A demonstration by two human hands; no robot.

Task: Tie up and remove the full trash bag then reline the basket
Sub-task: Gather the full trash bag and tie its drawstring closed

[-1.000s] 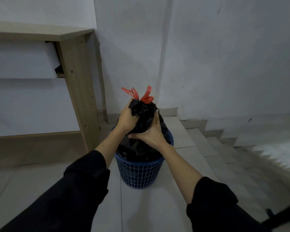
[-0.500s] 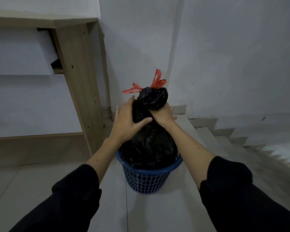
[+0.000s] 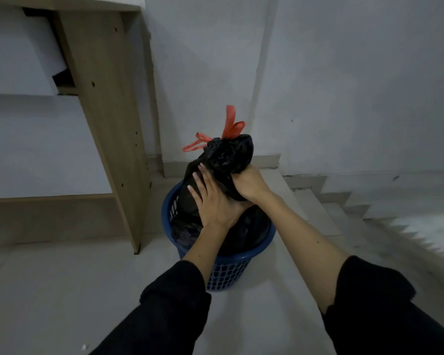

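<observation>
A full black trash bag (image 3: 228, 155) stands in a blue lattice basket (image 3: 231, 267) on the tiled floor. Its gathered top is closed with red drawstring loops (image 3: 230, 126) that stick up and to the left. My right hand (image 3: 250, 184) grips the bag's neck just below the bunched top. My left hand (image 3: 212, 198) lies flat against the front of the bag with straight fingers, crossing under my right wrist. The lower part of the bag sits inside the basket.
A wooden desk leg panel (image 3: 110, 119) stands close to the left of the basket. White walls meet in a corner behind it. A staircase (image 3: 356, 208) drops away at the right, right beside the basket.
The bag's top has shifted right and tilted. My left hand slid from the bag's left side to its front, and my right hand has closed round the neck.
</observation>
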